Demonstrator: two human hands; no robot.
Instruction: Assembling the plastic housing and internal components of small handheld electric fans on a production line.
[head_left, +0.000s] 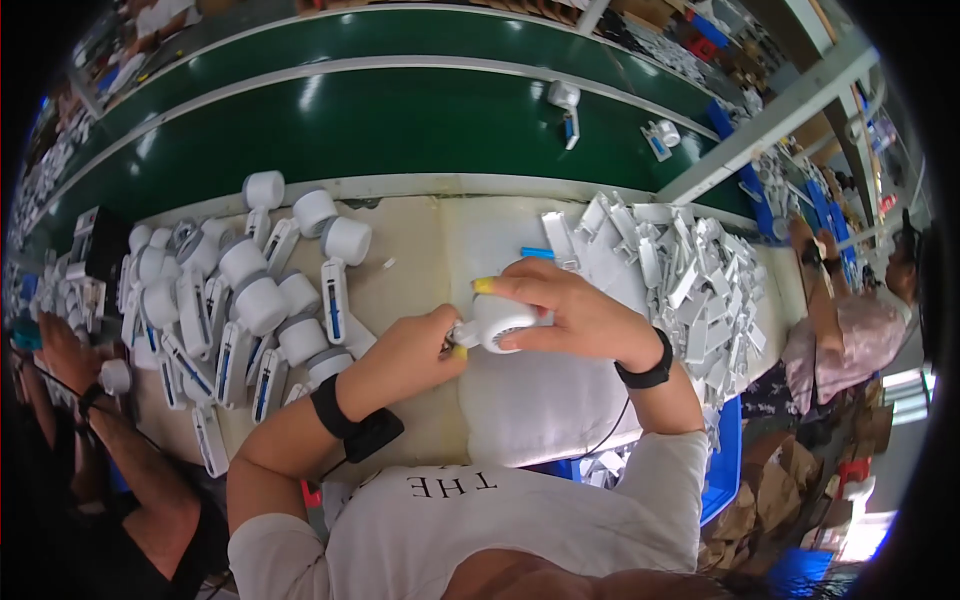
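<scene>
Over the middle of the table, my right hand [570, 312] wraps round a white, rounded fan head [503, 320] with vent slots on its side. My left hand [412, 348] is closed at the short neck of the same piece, and its fingers hide whatever else they pinch there. Yellow covers show on fingertips of both hands. To my left lies a heap of white handheld fans [262, 305], many with opened handles showing a blue strip inside. On my right is a pile of white handle shells [695, 290].
A small blue piece [538, 253] lies beyond my right hand. Past the table runs a green conveyor belt [400, 120] carrying two fans. A white post [775, 115] slants at the right. A blue bin [724, 462] stands below the table edge. Co-workers sit on both sides.
</scene>
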